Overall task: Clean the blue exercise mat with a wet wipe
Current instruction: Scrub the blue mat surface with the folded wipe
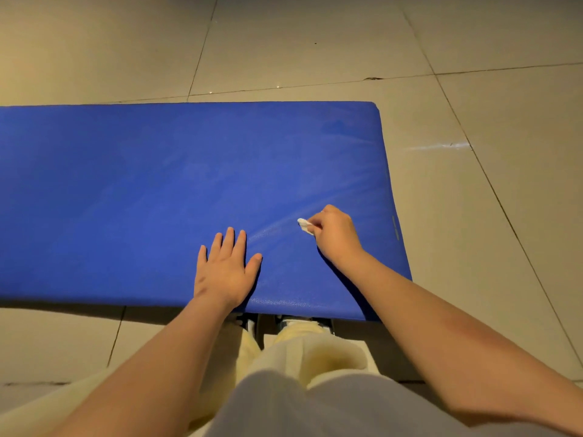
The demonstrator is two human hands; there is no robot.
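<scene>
The blue exercise mat [132,190] lies flat on the tiled floor and runs off the left edge of the view. My left hand [224,269] rests flat on it near the front edge, fingers straight and spread. My right hand [334,234] is curled round a small crumpled white wet wipe [304,225] and holds it down on the mat near the right end. Only a bit of the wipe sticks out past my fingers. Faint shiny streaks show on the mat around the wipe.
Beige floor tiles [315,42] surround the mat beyond, right and in front. My knees in light trousers [303,351] and my shoes sit just at the mat's front edge.
</scene>
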